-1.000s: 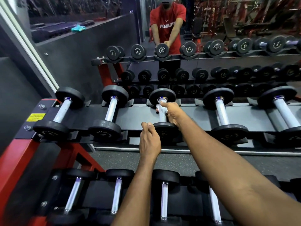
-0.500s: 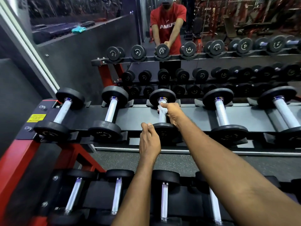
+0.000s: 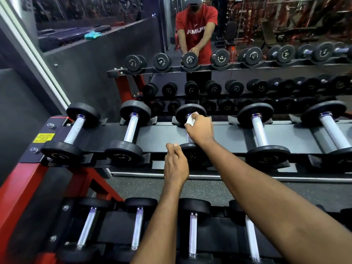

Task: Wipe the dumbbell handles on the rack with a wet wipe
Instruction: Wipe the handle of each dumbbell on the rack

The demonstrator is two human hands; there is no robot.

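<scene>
Grip of right hand closed on wet wipe around dumbbell handle; left hand just nearer, hold indeterminate.

White letters "AMUS" stood on the reflected red T-shirt, while the yellow sticker on the rack and the dumbbell ends bore lettering too small to read.

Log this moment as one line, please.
right hand: grips wet wipe around third dumbbell handle | left hand: curled against its near plate

My right hand wraps the wet wipe round the third dumbbell's handle; my left hand grips its near plate.
</scene>
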